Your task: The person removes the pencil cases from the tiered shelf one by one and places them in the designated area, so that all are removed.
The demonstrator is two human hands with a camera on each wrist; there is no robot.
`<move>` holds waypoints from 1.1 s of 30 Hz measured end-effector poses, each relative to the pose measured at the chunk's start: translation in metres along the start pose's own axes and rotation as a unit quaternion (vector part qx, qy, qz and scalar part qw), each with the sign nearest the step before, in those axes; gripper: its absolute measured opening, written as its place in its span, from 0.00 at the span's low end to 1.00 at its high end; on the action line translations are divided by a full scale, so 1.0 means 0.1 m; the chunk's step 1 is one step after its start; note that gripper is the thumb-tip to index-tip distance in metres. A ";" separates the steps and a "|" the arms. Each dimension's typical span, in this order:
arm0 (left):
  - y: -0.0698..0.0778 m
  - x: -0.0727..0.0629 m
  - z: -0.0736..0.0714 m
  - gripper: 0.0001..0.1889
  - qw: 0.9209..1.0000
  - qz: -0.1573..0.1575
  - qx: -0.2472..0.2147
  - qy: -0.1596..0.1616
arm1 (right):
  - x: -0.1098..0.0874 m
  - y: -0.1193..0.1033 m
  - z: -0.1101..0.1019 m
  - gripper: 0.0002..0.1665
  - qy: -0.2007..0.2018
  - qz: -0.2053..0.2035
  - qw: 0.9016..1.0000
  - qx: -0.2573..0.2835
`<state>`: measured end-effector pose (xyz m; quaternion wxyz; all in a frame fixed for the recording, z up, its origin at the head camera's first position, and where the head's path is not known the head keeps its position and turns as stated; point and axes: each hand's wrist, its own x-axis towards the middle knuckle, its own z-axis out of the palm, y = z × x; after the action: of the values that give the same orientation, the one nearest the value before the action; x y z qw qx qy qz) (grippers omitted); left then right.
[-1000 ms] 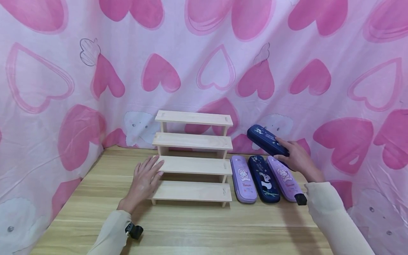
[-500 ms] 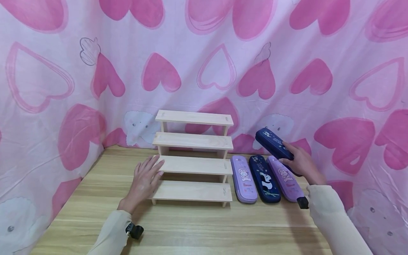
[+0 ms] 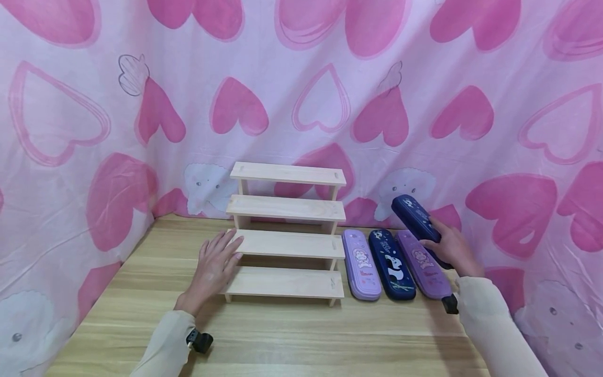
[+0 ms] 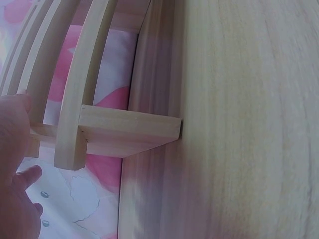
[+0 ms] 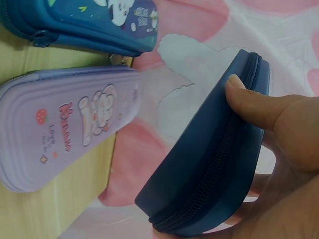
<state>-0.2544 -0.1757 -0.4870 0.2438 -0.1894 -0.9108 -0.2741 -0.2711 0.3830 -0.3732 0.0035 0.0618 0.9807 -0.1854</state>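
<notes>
My right hand [image 3: 454, 246] grips a navy zippered pencil case [image 3: 416, 219], thumb along one side and fingers round the other. The case is tilted in the air above the far end of a lilac pencil case [image 3: 427, 269]. In the right wrist view the held case [image 5: 209, 159] shows its zipper side. My left hand [image 3: 213, 264] rests with fairly straight fingers on the left end of a stepped wooden rack [image 3: 287, 243]; its fingertips touch the third shelf from the top. Part of that hand [image 4: 17, 169] shows beside the rack in the left wrist view.
A navy panda pencil case [image 3: 392, 266] and another lilac pencil case [image 3: 361, 266] lie side by side between the rack and the right-hand lilac one. Behind the wooden table [image 3: 264, 340] hangs a pink heart-patterned curtain [image 3: 301, 94].
The right hand has moved the navy pencil case to the right and slightly down, over the right-hand lilac case. My left hand has stayed at the rack.
</notes>
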 end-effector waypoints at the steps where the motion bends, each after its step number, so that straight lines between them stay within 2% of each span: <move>1: 0.00 0.00 0.00 0.22 1.000 0.001 0.000 0.001 | 0.01 0.02 0.01 0.53 0.001 0.004 1.000 0.001; 10: 0.00 0.00 0.00 0.22 1.000 0.006 0.003 0.002 | 0.01 0.15 0.09 0.55 0.020 0.038 0.999 0.008; 14: 0.00 0.00 0.01 0.22 1.000 0.004 0.005 0.000 | 0.01 0.24 0.13 0.54 0.028 0.041 0.999 -0.006; 21: 0.00 0.00 0.01 0.22 1.000 0.001 0.006 -0.003 | -0.01 0.37 0.18 0.55 0.016 0.075 0.997 0.008; 28: 0.00 0.00 0.01 0.22 1.000 0.003 0.006 -0.001 | -0.01 0.54 0.23 0.54 0.025 0.073 0.997 -0.008; 33: 0.00 0.00 0.01 0.23 1.000 0.007 0.008 0.006 | -0.01 0.65 0.26 0.56 0.013 0.109 0.994 0.005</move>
<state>-0.2550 -0.1756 -0.4876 0.2525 -0.1921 -0.9102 -0.2663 -0.2626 0.4338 -0.4214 0.0111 0.1707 0.9671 -0.1884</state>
